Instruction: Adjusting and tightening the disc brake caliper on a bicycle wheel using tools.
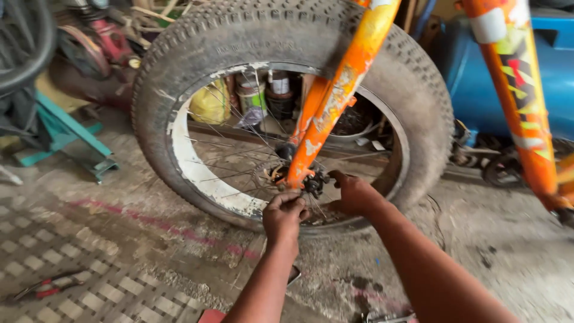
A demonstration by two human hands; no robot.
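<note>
The person is working at the hub of a fat bicycle wheel, which is standing upright on the dirty concrete floor; the wheel is sitting between the legs of an orange fork, and the fork end is meeting the axle nut at the centre of the spokes. The left hand is coming from below and is closing its fingers just under the fork end, near the hub; whether it is pinching a small part or only pressing there, I cannot tell, because the fingers are hiding it. The right hand is lying beside the nut on its right side, with fingers curled and the thumb touching the dark nut; it seems to be gripping the nut, but a tool is not visible in it.

What could go wrong, in my judgement: the wheel is resting only on its tyre, so it may be rolling or tipping if the hands are pushing sideways; the fingers are very close to the thin spokes and could be caught between them; the nut could slip from greasy fingers and fall on the floor. Red-handled pliers are lying well apart on the chequered mat at the lower left.
</note>
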